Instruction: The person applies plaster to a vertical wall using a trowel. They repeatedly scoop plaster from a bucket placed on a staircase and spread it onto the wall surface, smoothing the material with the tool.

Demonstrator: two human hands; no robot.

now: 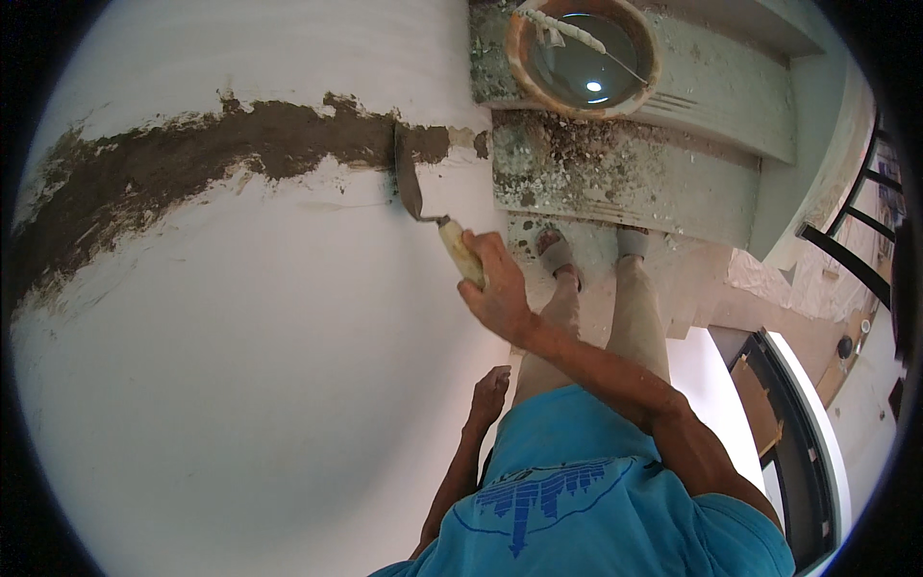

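Note:
My right hand (497, 291) is closed round the pale wooden handle of a trowel (408, 178). The trowel's metal blade lies against the white wall (260, 365), over the right part of a band of wet brown mortar (279, 135). That band runs along the wall, curving down at the far left, with rough, smeared edges. Low beside the wall, my left hand (491, 389) hangs with its fingers curled in, and nothing shows in it.
Pale steps (716, 188) rise ahead, littered with mortar crumbs (562, 163). An orange-rimmed tub (520, 72) of murky water stands on them, a white-crusted stick-like tool (567, 31) across it. Dark railing (846, 260), plastic sheeting (798, 284) and a dark-framed opening (803, 462) are at right.

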